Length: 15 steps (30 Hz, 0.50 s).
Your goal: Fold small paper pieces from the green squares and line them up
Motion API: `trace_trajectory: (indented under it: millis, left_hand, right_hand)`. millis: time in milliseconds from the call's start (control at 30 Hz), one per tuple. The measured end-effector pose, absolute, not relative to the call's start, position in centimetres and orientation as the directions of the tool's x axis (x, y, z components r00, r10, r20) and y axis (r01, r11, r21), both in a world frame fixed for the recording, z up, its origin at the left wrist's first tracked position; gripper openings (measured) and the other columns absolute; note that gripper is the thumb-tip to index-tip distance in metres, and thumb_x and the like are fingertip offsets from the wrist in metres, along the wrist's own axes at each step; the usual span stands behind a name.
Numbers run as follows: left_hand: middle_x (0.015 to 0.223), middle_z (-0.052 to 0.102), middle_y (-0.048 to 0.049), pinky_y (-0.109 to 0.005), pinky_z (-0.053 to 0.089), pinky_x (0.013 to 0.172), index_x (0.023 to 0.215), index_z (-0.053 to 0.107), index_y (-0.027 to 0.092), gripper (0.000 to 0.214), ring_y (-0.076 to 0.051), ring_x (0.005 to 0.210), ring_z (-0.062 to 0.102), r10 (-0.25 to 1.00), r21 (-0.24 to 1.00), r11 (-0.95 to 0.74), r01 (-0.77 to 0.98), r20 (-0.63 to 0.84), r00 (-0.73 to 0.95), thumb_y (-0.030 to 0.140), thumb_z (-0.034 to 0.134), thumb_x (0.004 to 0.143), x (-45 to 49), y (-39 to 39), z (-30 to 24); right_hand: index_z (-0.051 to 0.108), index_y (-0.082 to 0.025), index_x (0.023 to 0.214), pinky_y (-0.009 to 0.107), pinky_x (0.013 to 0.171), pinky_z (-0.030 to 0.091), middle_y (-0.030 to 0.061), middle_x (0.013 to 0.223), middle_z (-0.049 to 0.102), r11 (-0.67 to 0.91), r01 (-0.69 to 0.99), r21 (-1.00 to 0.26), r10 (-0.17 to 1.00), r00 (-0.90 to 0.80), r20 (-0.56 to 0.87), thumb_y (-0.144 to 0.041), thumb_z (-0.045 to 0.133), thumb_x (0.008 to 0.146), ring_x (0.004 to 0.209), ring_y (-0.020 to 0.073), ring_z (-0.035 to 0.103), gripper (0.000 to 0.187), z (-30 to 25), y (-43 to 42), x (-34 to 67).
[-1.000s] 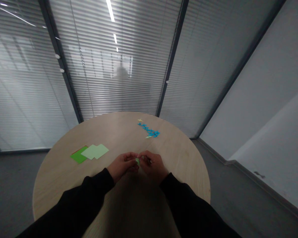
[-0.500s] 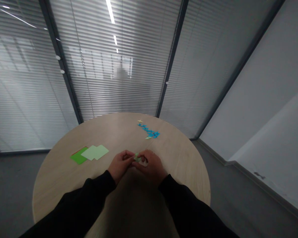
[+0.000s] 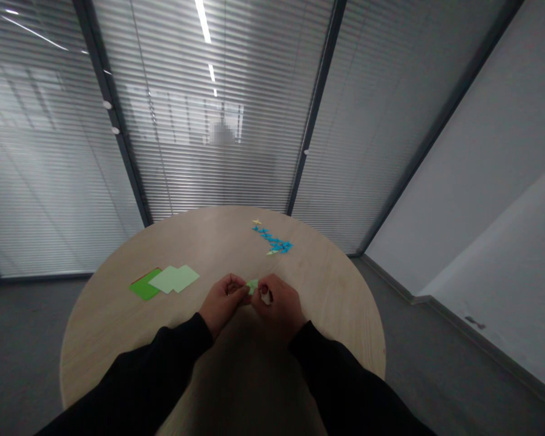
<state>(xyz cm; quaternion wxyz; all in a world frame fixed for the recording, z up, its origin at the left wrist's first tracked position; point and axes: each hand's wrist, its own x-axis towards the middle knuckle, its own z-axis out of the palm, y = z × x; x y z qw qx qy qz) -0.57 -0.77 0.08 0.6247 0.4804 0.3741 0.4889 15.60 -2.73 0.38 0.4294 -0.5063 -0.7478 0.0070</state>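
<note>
A small piece of light green paper (image 3: 253, 286) shows between my hands, held just above the near middle of the table; fingers cover most of it, so its folds cannot be made out. My left hand (image 3: 223, 303) pinches its left side between thumb and fingers. On the other side, my right hand (image 3: 279, 303) grips the paper with thumb and bent forefinger meeting. Left of the hands lie overlapping light green paper sheets (image 3: 175, 279) on top of a darker green sheet (image 3: 145, 286) with a thin reddish edge.
The round wooden table (image 3: 209, 236) carries several small blue folded paper pieces (image 3: 275, 242) at the back right. A yellowish star-shaped piece (image 3: 257, 221) lies at their far end, a pale green one (image 3: 272, 252) at the near end. Blinds (image 3: 227, 175) hang beyond the table.
My right thumb and forefinger have come closer together, and the right hand has shifted slightly right. More of the light green paper shows above the fingers. The pieces on the table stay put.
</note>
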Motion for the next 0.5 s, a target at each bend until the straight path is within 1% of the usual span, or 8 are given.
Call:
trace_trajectory:
  millis: [100,133,267,367,433,500]
  left_hand:
    - [0.069,0.066,0.0016,-0.024,0.047,0.060,0.084,0.057,0.018,0.029,-0.012,0.062,0.062,0.970,0.981,-0.005,-0.195,0.052,0.239,0.034,0.078,0.070,-0.58,-0.72,0.03]
    - [0.070,0.066,0.0014,-0.025,0.048,0.061,0.085,0.058,0.018,0.028,-0.012,0.063,0.062,0.970,0.984,-0.031,-0.176,0.072,0.232,0.034,0.077,0.071,-0.57,-0.68,0.00]
    - [0.070,0.065,0.0009,-0.026,0.049,0.063,0.086,0.060,0.017,0.023,-0.014,0.065,0.062,0.971,0.988,-0.147,-0.052,0.154,0.185,0.033,0.072,0.074,-0.49,-0.59,-0.06]
    - [0.068,0.065,0.0005,-0.027,0.048,0.063,0.084,0.061,0.018,0.018,-0.015,0.064,0.062,0.967,0.977,-0.205,0.053,0.193,0.168,0.032,0.070,0.076,-0.45,-0.74,0.11]
    - [0.068,0.066,-0.0002,-0.027,0.049,0.064,0.084,0.061,0.018,0.017,-0.015,0.064,0.063,0.965,0.975,-0.208,0.075,0.192,0.180,0.032,0.069,0.078,-0.43,-0.90,0.31]
    - [0.068,0.066,-0.0007,-0.028,0.049,0.063,0.084,0.061,0.018,0.017,-0.016,0.064,0.064,0.963,0.974,-0.209,0.086,0.189,0.194,0.033,0.068,0.079,-0.40,-1.03,0.47]
  right_hand:
    - [0.061,-0.018,0.096,0.026,0.063,0.041,0.0042,0.088,0.066,0.443,0.753,-0.487,0.804,-0.092,0.588,-0.024,0.065,0.078,0.068,0.0157,0.056,0.020,0.39,-2.75,15.37]
    - [0.062,-0.018,0.099,0.026,0.064,0.042,0.0048,0.090,0.066,0.438,0.748,-0.499,0.811,-0.089,0.578,-0.024,0.065,0.078,0.070,0.0161,0.057,0.021,0.38,-2.75,15.28]
    - [0.063,-0.019,0.090,0.025,0.063,0.043,0.0033,0.082,0.065,0.419,0.707,-0.569,0.836,-0.055,0.547,-0.021,0.060,0.084,0.068,0.0148,0.058,0.007,0.24,-2.65,15.06]
    - [0.063,-0.019,0.089,0.024,0.061,0.046,0.0034,0.084,0.067,0.413,0.625,-0.663,0.860,-0.029,0.509,-0.022,0.062,0.083,0.069,0.0150,0.061,0.006,0.11,-2.49,15.11]
    - [0.063,-0.019,0.087,0.025,0.062,0.049,0.0041,0.087,0.069,0.407,0.562,-0.720,0.874,-0.010,0.486,-0.023,0.063,0.084,0.072,0.0156,0.064,0.005,0.04,-2.36,15.19]
    - [0.063,-0.019,0.086,0.026,0.063,0.052,0.0033,0.085,0.069,0.392,0.531,-0.751,0.884,0.008,0.467,-0.022,0.062,0.084,0.070,0.0154,0.064,0.003,-0.03,-2.23,15.25]
